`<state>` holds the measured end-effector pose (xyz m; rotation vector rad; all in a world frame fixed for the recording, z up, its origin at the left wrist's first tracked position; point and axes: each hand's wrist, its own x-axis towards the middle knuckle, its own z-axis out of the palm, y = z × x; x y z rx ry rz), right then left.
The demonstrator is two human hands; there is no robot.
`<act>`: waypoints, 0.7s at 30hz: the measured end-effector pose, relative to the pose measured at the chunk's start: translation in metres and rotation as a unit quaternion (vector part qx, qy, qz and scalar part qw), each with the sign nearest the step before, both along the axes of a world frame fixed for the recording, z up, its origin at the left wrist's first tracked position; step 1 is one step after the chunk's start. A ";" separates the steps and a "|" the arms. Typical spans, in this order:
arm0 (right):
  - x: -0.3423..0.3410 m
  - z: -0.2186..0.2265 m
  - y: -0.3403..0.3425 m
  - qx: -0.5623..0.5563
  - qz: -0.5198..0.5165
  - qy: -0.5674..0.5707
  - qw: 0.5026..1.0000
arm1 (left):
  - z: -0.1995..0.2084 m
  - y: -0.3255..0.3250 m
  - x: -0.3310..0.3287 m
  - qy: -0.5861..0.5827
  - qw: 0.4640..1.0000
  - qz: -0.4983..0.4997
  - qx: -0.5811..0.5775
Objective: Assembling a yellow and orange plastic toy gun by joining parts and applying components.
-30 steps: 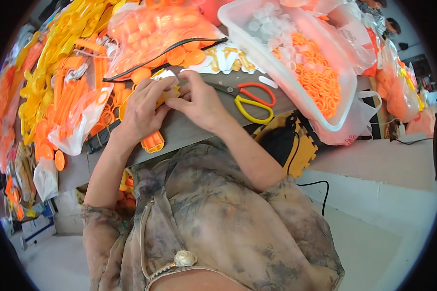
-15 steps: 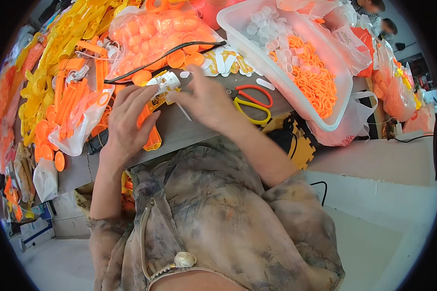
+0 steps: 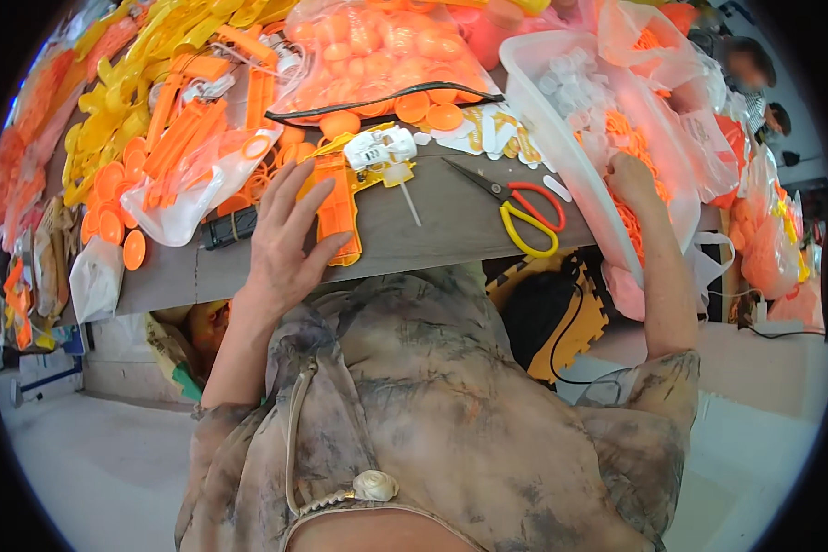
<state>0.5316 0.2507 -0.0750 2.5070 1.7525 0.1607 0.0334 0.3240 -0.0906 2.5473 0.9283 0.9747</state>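
My left hand [image 3: 285, 239] is open, fingers spread, with its fingertips at the edge of an orange plastic casing [image 3: 339, 216] near the table's front. Beside the casing lies a white cylindrical plastic part [image 3: 381, 147] on a yellow plastic piece [image 3: 370, 194], with a thin white stick [image 3: 410, 202] pointing toward me. My right hand [image 3: 637, 184] reaches into a translucent white bin [image 3: 550, 120], down among orange rings [image 3: 627, 136]. Its fingers are curled together, and whatever they grip is hidden. Scissors [image 3: 524, 216] with one red and one yellow handle lie partly open between my hands.
Behind the casing sits a clear bag of orange balls [image 3: 386, 64]. Flat white and yellow pieces [image 3: 497, 133] lie near the bin. Orange strips [image 3: 189, 129], orange discs [image 3: 110, 198] and yellow parts [image 3: 110, 115] crowd the left. Other people [image 3: 750, 69] are at the far right.
My right hand has left the white part and moved right into the bin. My left hand has let go of the white part, which now lies on the table. The view has shifted.
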 end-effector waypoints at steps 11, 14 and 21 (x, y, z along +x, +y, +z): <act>-0.049 0.074 -0.011 0.134 -0.015 0.123 0.983 | 0.014 -0.002 -0.007 -0.110 0.994 0.009 -0.026; -0.163 0.087 -0.003 0.236 0.007 0.490 0.839 | 0.027 -0.014 0.004 -0.159 0.982 -0.057 -0.083; -0.285 0.027 0.012 0.157 0.011 0.795 0.585 | 0.032 -0.024 0.041 -0.335 0.797 -0.114 -0.489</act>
